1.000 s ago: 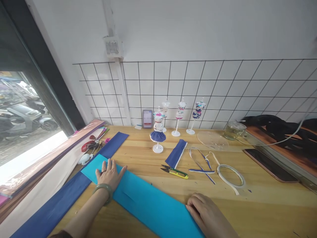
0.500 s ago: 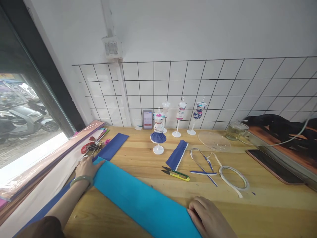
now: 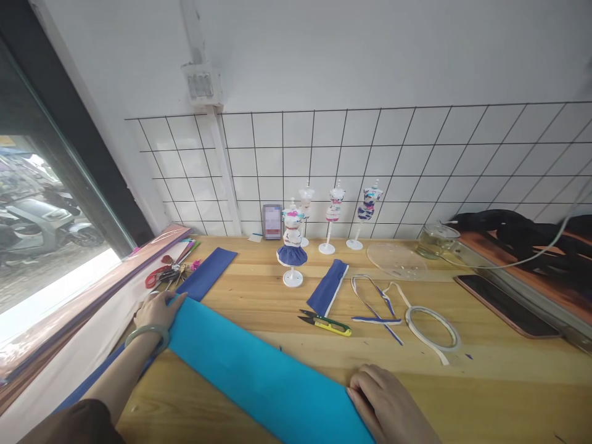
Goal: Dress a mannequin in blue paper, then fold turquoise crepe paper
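Two hands on long turquoise felt strip [image 3: 263, 376]: I see left hand [image 3: 157, 311] moved from mid-strip to far end, gripping edge; right hand [image 3: 386, 404] unmoved, pinching near end.

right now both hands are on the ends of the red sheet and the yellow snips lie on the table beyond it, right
Not quite: the sheet is turquoise blue, not red. The head view shows the left hand at its far end and the right hand at its near end, with the yellow snips lying on the table beyond it.
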The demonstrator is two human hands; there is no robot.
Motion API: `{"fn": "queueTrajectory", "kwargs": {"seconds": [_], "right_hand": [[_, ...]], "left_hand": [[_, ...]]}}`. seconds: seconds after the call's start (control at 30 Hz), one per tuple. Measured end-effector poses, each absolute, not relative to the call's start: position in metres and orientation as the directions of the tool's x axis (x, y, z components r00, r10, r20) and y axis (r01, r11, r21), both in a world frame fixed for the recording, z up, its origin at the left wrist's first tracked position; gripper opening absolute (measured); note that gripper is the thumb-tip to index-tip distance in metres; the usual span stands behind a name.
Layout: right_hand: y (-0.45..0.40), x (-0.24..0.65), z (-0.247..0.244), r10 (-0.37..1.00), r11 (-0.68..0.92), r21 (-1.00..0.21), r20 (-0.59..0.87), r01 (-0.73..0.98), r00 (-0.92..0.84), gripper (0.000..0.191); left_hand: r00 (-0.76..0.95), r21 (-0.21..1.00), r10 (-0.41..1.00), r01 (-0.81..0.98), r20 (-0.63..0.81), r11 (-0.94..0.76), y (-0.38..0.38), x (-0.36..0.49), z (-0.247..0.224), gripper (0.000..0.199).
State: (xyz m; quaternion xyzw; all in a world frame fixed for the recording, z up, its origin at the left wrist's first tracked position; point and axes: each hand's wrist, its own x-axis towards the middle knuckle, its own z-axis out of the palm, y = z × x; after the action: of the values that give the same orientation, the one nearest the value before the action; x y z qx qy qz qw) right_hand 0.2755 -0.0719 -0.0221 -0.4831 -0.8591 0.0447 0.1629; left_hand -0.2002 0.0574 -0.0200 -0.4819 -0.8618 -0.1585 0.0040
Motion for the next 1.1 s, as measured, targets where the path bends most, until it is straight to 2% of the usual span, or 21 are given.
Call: {"fn": "queueTrajectory", "kwargs": {"seconds": [0.37,0.63,0.77,0.87,0.97,1.1], "right_hand": [[-0.072,0.274,-0.024,0.855,0.507,-0.205,0.241,0.837,-0.459,0.02],[-0.075,0.272,-0.022,0.827,0.526,-0.13,0.307,0.84,-0.47,0.022],[-0.075,0.272,-0.027,0.758,0.554,-0.006,0.418,0.833,-0.501,0.023],[-0.075,0.271,-0.027,0.615,0.615,0.171,0.508,0.77,-0.603,0.025],[-0.073,0.271,-0.022,0.489,0.67,0.313,0.495,0.673,-0.718,0.032],[-0.07,0.271,-0.019,0.45,0.685,0.373,0.459,0.626,-0.766,0.029]], "left_hand": [[-0.611,0.236,0.785,0.782,0.104,0.577,0.067,-0.186,-0.011,0.049],[-0.613,0.177,0.788,0.783,0.057,0.597,0.068,-0.18,-0.007,0.047],[-0.585,0.164,0.804,0.808,0.107,0.566,0.064,-0.176,-0.008,0.047],[-0.573,0.154,0.801,0.819,0.175,0.552,0.06,-0.171,-0.007,0.05],[-0.528,0.127,0.815,0.849,0.238,0.513,0.053,-0.158,-0.004,0.053],[-0.379,0.05,0.889,0.924,0.256,0.38,0.03,-0.121,-0.004,0.053]]}}
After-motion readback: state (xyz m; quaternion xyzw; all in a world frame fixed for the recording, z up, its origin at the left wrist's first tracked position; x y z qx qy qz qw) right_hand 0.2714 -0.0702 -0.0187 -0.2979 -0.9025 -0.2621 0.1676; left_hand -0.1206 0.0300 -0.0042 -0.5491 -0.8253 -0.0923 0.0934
